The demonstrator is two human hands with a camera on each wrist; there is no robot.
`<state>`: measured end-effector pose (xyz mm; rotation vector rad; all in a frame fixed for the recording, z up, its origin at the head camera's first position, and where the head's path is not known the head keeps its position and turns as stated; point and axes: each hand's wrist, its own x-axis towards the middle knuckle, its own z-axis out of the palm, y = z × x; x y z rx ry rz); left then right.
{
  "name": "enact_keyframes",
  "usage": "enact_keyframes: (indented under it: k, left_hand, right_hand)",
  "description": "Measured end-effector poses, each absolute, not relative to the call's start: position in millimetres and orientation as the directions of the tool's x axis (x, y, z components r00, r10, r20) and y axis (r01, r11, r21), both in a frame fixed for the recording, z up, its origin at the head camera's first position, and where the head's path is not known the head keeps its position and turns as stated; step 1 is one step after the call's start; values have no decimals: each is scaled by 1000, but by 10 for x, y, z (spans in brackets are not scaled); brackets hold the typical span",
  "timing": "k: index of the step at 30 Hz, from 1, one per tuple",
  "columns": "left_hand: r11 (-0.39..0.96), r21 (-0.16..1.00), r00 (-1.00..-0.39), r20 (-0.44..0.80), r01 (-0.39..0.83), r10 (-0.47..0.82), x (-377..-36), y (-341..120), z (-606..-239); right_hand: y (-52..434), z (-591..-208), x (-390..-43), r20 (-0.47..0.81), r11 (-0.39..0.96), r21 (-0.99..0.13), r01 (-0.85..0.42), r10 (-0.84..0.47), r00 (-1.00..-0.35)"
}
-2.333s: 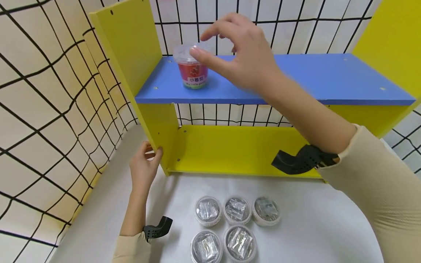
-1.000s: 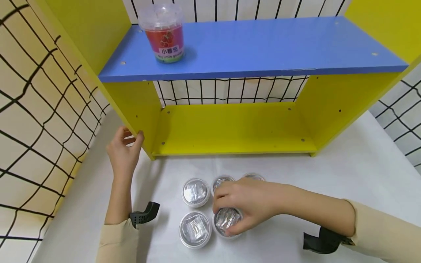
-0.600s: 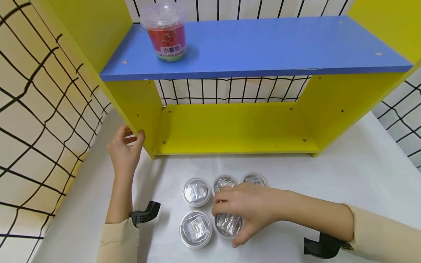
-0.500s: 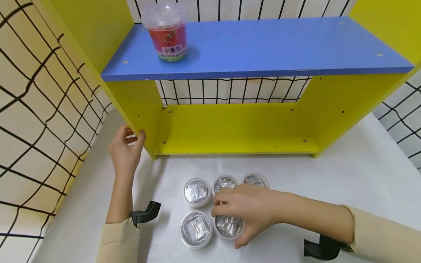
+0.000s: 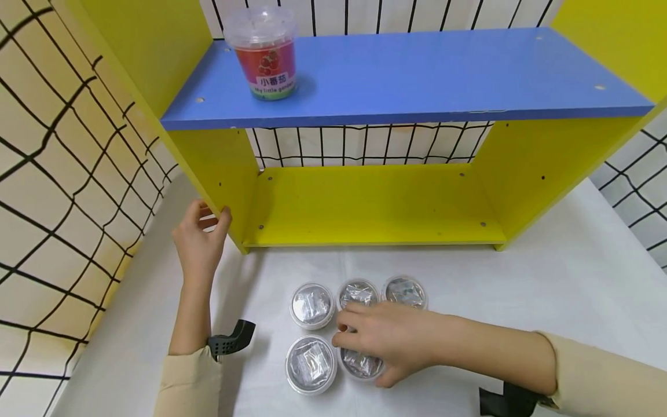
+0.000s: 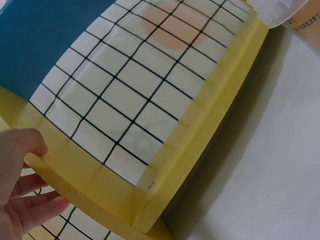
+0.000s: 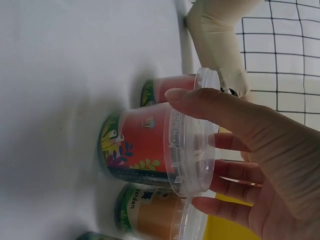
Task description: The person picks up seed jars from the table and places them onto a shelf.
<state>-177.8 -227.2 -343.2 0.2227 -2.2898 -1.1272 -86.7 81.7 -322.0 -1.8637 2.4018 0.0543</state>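
Observation:
My left hand point(image 5: 200, 246) pinches the front edge of the shelf unit's yellow left side panel point(image 5: 237, 188), thumb inside, fingers outside. In the right wrist view, a clear-lidded plastic cup point(image 7: 142, 142) with a red label sits upright, and my right hand point(image 7: 280, 170) spans its lid, thumb on one side and fingers on the other. From the head view this same cup point(image 5: 359, 365) is the right one of the near row, partly hidden under the fingers; silvery packets show through its lid. Another lidded cup point(image 5: 311, 366) stands beside it on the left.
Three lidded cups stand in the row behind, including a left one point(image 5: 312, 307) and a right one point(image 5: 405, 291). A red-labelled cup point(image 5: 270, 66) stands on the blue shelf point(image 5: 417, 72), above the yellow bottom board point(image 5: 359, 202). Black wire grid point(image 5: 78, 174) borders the left side.
My right hand has come down from beside the cup on the blue shelf to the near-row cup. Its thumb lifted off the lid and shifted to the cup's side. The left hand keeps its hold.

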Motion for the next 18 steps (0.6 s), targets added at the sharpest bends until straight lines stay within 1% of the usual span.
enact_keyframes:
  k: [3,10,18]
  left_hand:
    - [630,770,-821,421,100,-385,-1777,-2269,-3430]
    - [630,772,-822,415,91,-390,-1774,-2265,-3430]
    - [629,773,-823,410,85,-393,-1779,-2271,-3432]
  right_hand:
    - [812,-3216,-848,-110,253,-8,-967,-962,-251]
    - [814,-3201,-810,-99,228,56,-972,-968,-232]
    - [832,-3188,-773,-96,225,33,-974,-969,-228]
